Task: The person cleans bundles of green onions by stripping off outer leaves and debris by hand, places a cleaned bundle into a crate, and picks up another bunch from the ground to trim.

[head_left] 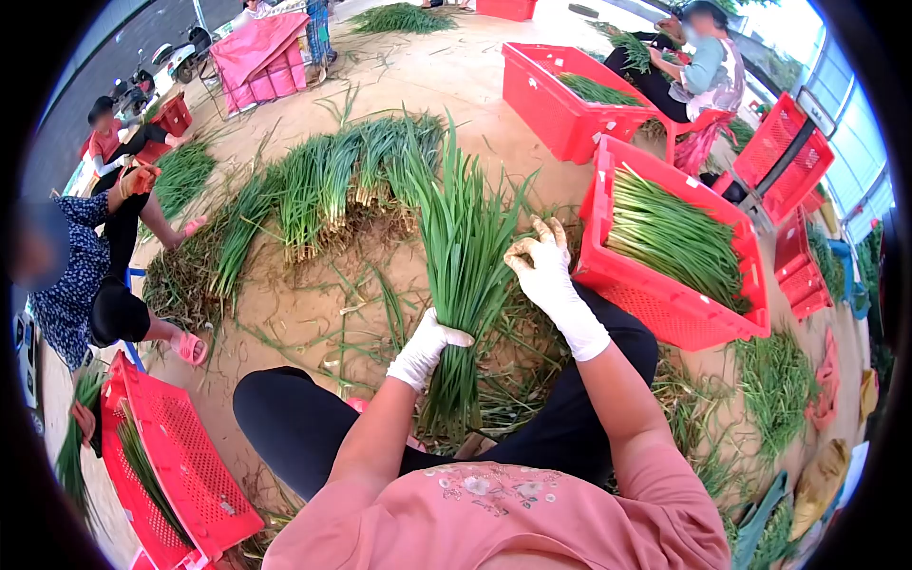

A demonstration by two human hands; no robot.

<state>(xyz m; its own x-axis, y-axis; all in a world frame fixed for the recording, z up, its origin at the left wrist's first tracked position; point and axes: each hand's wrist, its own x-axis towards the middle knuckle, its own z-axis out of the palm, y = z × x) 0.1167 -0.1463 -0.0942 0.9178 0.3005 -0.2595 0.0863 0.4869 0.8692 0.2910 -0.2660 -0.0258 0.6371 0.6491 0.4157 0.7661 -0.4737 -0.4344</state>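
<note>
One green bunch (460, 256) in my left hand (429, 351), above a littered tan floor (275, 328).

My gloved left fingers close firmly round it, between my bent knees (622, 347); my gloved right hand (546, 266) curls just beside its leaves, though I cannot tell whether it pinches any. Bundled stalks (332, 180) lie in a curved row ahead, a red crate (655, 306) of cut stalks stands to my right, and people (711, 76) sit around.

Tan floor (375, 282), daylight, pale blue corrugated wall (860, 157) right
</note>
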